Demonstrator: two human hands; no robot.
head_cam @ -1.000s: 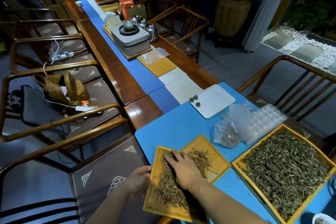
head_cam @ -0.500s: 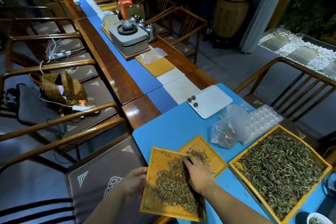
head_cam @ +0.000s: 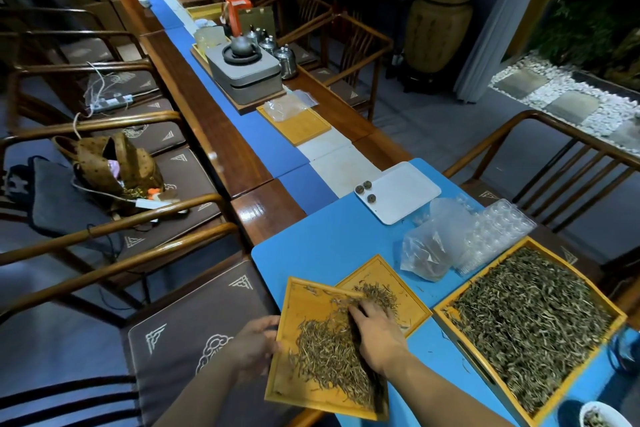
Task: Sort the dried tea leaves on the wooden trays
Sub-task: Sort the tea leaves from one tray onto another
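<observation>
Now sorting step: my left hand (head_cam: 254,345) grips near tray (head_cam: 298,302) by left rim; right hand (head_cam: 375,328), fingers flat, rakes tea leaves (head_cam: 329,360) in it. Second small tray (head_cam: 408,288) lies under far corner. Next, I judge: sweep leaves toward it, gently.

The room is dim overall, with a cool bluish cast; the brightest zones are the blue mat (head_cam: 332,239) on the near end of the table (head_cam: 214,135) and the white pebbles (head_cam: 568,94) at the upper right. Specular glare shows on the polished wood of the table beside the mat, while the far background falls into near-black shadow. Wide-angle distortion bends chair rails toward the edges, and both hands, left (head_cam: 254,345) and right (head_cam: 375,331), show slight softness.
</observation>
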